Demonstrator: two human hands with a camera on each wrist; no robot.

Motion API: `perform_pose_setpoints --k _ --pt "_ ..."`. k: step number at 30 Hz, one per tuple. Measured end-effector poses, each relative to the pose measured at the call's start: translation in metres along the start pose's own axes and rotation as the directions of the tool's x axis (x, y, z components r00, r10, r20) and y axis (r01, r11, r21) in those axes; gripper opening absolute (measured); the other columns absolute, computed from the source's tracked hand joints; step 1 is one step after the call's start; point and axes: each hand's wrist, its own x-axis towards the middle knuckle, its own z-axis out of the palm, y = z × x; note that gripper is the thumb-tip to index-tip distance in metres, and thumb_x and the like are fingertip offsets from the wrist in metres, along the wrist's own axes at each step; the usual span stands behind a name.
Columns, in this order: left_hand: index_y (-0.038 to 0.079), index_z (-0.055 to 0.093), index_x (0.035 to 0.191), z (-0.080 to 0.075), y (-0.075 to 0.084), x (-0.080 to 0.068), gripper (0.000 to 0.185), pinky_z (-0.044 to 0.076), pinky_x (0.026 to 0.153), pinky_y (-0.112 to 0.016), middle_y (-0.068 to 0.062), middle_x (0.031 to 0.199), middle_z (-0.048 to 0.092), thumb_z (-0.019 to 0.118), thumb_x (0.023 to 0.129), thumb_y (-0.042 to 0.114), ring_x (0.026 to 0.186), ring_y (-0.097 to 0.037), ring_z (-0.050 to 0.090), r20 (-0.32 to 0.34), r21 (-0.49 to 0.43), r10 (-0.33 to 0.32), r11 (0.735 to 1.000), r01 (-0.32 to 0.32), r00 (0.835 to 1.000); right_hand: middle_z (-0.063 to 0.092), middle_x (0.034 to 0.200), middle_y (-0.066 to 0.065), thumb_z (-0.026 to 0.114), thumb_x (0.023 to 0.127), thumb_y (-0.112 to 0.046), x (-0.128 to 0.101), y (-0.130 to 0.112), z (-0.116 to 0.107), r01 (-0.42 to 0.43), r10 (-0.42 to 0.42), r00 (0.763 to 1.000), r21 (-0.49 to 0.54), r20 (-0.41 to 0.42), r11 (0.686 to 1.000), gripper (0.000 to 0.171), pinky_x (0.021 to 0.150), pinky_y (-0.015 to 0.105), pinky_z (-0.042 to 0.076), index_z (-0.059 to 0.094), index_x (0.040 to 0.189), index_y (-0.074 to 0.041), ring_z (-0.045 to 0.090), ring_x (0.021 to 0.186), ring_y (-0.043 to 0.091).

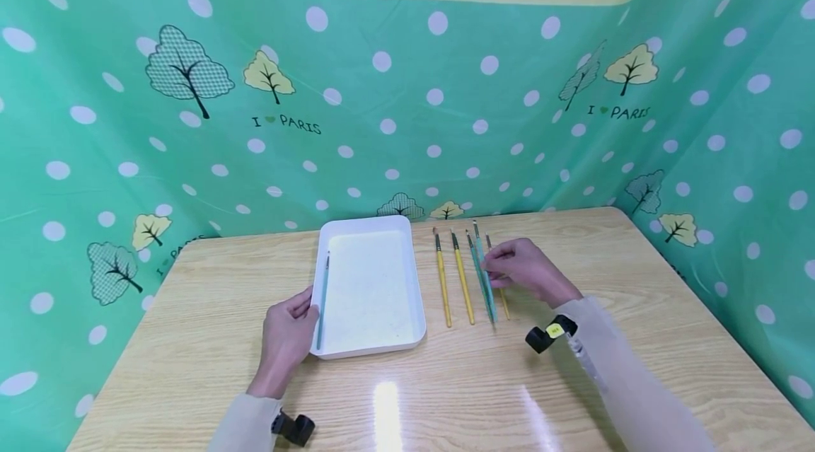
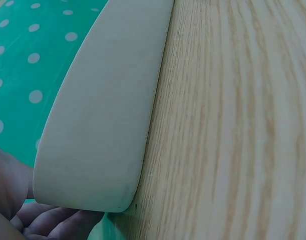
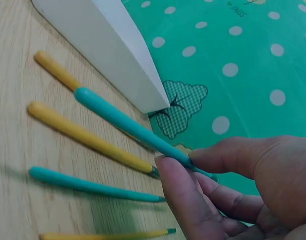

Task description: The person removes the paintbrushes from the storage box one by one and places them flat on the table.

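While the right hand (image 1: 523,269) pinched a teal paintbrush (image 3: 130,126) between thumb and fingertips (image 3: 180,187), the brush sat lifted just above the wooden table (image 1: 605,367), tip toward the backdrop. Directly below the pinch lay a second teal brush (image 3: 87,184), and beside it toward the tray two yellow brushes (image 1: 453,278); another yellow one (image 3: 102,235) lay on the hand's far side. Further off stood the white tray (image 1: 417,310) with one teal brush (image 1: 322,300) inside. Its left edge was held by the left hand (image 1: 288,335), thumb over the rim.
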Motion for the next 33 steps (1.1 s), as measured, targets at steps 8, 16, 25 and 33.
perform_pose_setpoints --k 8,16,25,33 --pt "0.001 0.053 0.144 0.001 0.0 0.0 0.043 0.055 0.104 -0.038 -0.024 0.142 0.059 0.052 0.102 0.007 0.131 -0.034 0.061 -0.004 0.011 0.007 1.0 -0.007 1.0 0.066 0.112 0.021 0.06 0.101 -0.009 -0.002 0.012 -0.018 -0.004 0.004 1.0 -0.002 -0.01 1.0 0.034 0.089 0.037 0.066 0.059 0.127 0.013 0.067 0.091 0.019" --pt "0.0 0.054 0.144 0.0 0.001 -0.001 0.043 0.055 0.103 -0.037 -0.024 0.141 0.061 0.052 0.102 0.007 0.131 -0.033 0.061 -0.003 0.024 0.011 1.0 -0.011 1.0 0.066 0.118 0.024 0.061 0.101 -0.01 -0.002 0.022 -0.034 -0.01 0.01 1.0 -0.025 -0.023 1.0 0.034 0.088 0.036 0.066 0.06 0.127 0.011 0.069 0.09 0.018" --pt "0.0 0.053 0.145 -0.001 0.0 -0.001 0.043 0.055 0.104 -0.037 -0.025 0.142 0.06 0.052 0.102 0.007 0.132 -0.033 0.06 0.004 0.015 0.012 1.0 -0.012 1.0 0.067 0.117 0.021 0.061 0.101 -0.011 0.004 0.032 -0.046 -0.027 0.025 0.999 -0.059 -0.043 0.998 0.034 0.083 0.031 0.066 0.061 0.127 0.011 0.068 0.088 0.016" --pt "0.001 0.054 0.145 0.0 0.001 -0.001 0.043 0.055 0.104 -0.038 -0.024 0.141 0.06 0.052 0.102 0.007 0.131 -0.033 0.061 -0.001 0.02 0.002 1.0 -0.002 1.0 0.068 0.113 0.018 0.061 0.1 -0.007 0.009 0.035 -0.05 -0.057 0.053 0.997 -0.074 -0.059 0.996 0.033 0.082 0.03 0.066 0.062 0.127 0.011 0.067 0.089 0.016"
